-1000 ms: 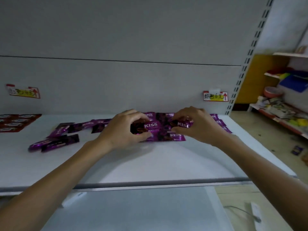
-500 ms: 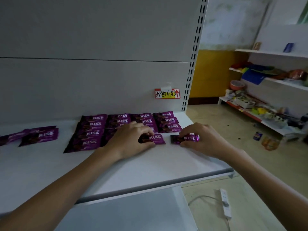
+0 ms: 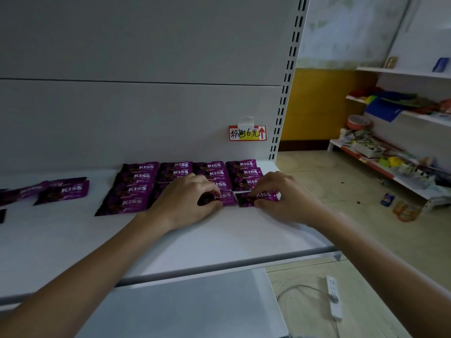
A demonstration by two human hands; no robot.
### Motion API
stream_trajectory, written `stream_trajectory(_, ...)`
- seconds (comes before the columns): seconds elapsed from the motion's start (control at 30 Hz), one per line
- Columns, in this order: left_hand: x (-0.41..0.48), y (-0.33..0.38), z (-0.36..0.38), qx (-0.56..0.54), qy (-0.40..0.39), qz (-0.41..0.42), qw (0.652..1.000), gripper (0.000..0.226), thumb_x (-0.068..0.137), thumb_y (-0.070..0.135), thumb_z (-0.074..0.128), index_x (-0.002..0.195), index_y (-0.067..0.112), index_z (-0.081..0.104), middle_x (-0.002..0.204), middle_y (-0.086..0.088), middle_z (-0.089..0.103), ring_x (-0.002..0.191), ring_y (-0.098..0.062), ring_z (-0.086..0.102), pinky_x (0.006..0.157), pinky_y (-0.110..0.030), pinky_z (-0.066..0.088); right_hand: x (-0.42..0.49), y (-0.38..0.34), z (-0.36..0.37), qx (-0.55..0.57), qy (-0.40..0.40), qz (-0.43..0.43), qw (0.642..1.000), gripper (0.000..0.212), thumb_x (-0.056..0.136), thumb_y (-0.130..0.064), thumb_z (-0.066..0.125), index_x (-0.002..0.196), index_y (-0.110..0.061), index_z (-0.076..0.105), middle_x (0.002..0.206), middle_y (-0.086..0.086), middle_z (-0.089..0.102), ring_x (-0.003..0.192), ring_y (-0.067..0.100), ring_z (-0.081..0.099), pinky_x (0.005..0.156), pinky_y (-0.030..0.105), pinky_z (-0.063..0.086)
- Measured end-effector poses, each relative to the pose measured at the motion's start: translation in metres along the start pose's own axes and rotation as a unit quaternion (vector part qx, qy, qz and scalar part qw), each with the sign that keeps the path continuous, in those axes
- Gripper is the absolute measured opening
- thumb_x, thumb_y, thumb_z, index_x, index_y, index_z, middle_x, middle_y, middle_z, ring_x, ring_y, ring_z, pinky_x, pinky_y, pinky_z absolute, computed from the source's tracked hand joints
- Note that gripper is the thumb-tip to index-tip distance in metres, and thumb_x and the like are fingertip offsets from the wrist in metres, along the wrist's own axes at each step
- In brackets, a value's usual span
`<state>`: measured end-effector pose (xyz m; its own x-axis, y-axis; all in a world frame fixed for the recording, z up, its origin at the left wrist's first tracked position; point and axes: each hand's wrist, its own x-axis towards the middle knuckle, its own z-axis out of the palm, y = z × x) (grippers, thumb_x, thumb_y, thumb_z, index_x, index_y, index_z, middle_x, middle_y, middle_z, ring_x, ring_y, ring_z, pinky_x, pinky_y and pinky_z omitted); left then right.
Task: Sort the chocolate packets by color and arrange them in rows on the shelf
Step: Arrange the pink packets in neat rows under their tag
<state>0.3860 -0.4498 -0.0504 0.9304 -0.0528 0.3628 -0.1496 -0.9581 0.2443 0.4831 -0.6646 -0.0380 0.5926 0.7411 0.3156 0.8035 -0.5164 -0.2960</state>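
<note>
Two purple KISS packets are held flat at the front edge of the sorted block on the white shelf (image 3: 219, 240). First packet (image 3: 227, 198) is pinched by the left grip (image 3: 185, 203), with thumb and curled fingers closed on its dark left end. Second packet (image 3: 244, 200) is pinched by the right grip (image 3: 288, 198) along its near edge. Both are set just beside each other with a thin gap between. Behind them, the arranged packets (image 3: 144, 181) are laid in four columns against the back panel (image 3: 146, 118), overlapped front to back, labels up. Loose packets (image 3: 66, 192) are left well apart at the shelf's left side. A price tag (image 3: 247, 133) is stuck on the back panel above the right column. A power strip (image 3: 333, 296) is seen on the floor, lower right.
</note>
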Motion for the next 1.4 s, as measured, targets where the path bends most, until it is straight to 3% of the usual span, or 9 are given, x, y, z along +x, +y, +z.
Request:
stream_trajectory(0.13, 0.000, -0.003, 0.001, -0.004, 0.018, -0.005, 1.000, 0.027, 0.084, 0.041, 0.061, 0.105, 0.024, 0.066, 0.103, 0.005, 0.061, 0.097, -0.014, 0.053, 0.082, -0.029, 0.044, 0.004, 0.003, 0.004, 0.010, 0.016, 0.014, 1.000, 0.025, 0.082, -0.028, 0.067, 0.105, -0.022, 0.068, 0.109, -0.004, 0.062, 0.094, 0.011, 0.053, 0.082, 0.025, 0.044)
stream_trajectory(0.53, -0.002, -0.007, 0.001, -0.032, 0.045, -0.005, 0.998, 0.031, 0.082, 0.040, 0.063, 0.108, 0.024, 0.064, 0.108, 0.009, 0.057, 0.099, -0.008, 0.052, 0.082, -0.025, 0.043, 0.008, 0.003, 0.010, 0.029, 0.045, 0.036, 0.998, 0.032, 0.078, -0.028, 0.070, 0.108, -0.019, 0.065, 0.102, -0.002, 0.060, 0.087, 0.013, 0.053, 0.077, 0.030, 0.048)
stream_trajectory(0.7, -0.008, -0.014, -0.014, -0.050, 0.067, -0.029, 0.996, 0.025, 0.081, 0.036, 0.065, 0.103, 0.024, 0.065, 0.099, 0.013, 0.053, 0.093, -0.005, 0.049, 0.081, -0.025, 0.043, 0.017, -0.007, 0.008, 0.031, 0.078, 0.021, 0.996, 0.027, 0.081, -0.024, 0.067, 0.107, -0.014, 0.065, 0.102, 0.003, 0.061, 0.085, 0.015, 0.053, 0.072, 0.026, 0.046)
stream_trajectory(0.83, -0.033, -0.043, -0.040, -0.039, 0.075, -0.062, 0.994, 0.021, 0.081, 0.033, 0.066, 0.100, 0.024, 0.066, 0.098, 0.011, 0.056, 0.093, -0.009, 0.053, 0.084, -0.032, 0.046, 0.041, -0.039, 0.013, 0.032, 0.084, -0.019, 0.996, 0.026, 0.083, -0.020, 0.066, 0.107, -0.011, 0.065, 0.104, -0.001, 0.060, 0.086, 0.008, 0.049, 0.070, 0.010, 0.036)
stream_trajectory(1.0, -0.083, -0.089, -0.081, 0.002, 0.095, -0.120, 0.988, 0.023, 0.081, 0.032, 0.066, 0.102, 0.023, 0.067, 0.098, 0.012, 0.057, 0.087, -0.009, 0.054, 0.075, -0.026, 0.041, 0.083, -0.097, 0.043, 0.071, 0.065, -0.086, 0.992, 0.029, 0.085, -0.018, 0.064, 0.112, -0.010, 0.063, 0.110, 0.002, 0.062, 0.091, 0.005, 0.047, 0.080, 0.014, 0.039)
stream_trajectory(1.13, -0.129, -0.129, -0.116, 0.027, 0.113, -0.176, 0.977, 0.032, 0.072, 0.038, 0.056, 0.097, 0.022, 0.069, 0.091, 0.012, 0.058, 0.086, -0.009, 0.055, 0.073, -0.021, 0.039, 0.118, -0.149, 0.075, 0.116, 0.035, -0.132, 0.984, 0.029, 0.084, -0.016, 0.064, 0.112, -0.009, 0.062, 0.108, 0.004, 0.064, 0.092, 0.010, 0.056, 0.083, 0.020, 0.046)
stream_trajectory(1.3, -0.178, -0.176, -0.144, 0.058, 0.110, -0.228, 0.966, 0.024, 0.080, 0.022, 0.070, 0.103, 0.021, 0.066, 0.096, 0.010, 0.057, 0.093, -0.014, 0.054, 0.079, -0.028, 0.040, 0.150, -0.212, 0.110, 0.156, 0.002, -0.171, 0.973, 0.029, 0.084, -0.012, 0.064, 0.113, -0.008, 0.060, 0.105, 0.004, 0.066, 0.092, 0.013, 0.062, 0.079, 0.018, 0.049)
stream_trajectory(1.4, -0.201, -0.192, -0.150, 0.070, 0.084, -0.263, 0.959, 0.037, 0.075, 0.041, 0.062, 0.108, 0.024, 0.064, 0.101, 0.011, 0.055, 0.097, -0.013, 0.053, 0.081, -0.030, 0.043, 0.166, -0.239, 0.130, 0.124, -0.033, -0.193, 0.973, 0.033, 0.083, -0.015, 0.065, 0.114, -0.009, 0.058, 0.108, 0.005, 0.064, 0.097, 0.018, 0.061, 0.082, 0.024, 0.049)
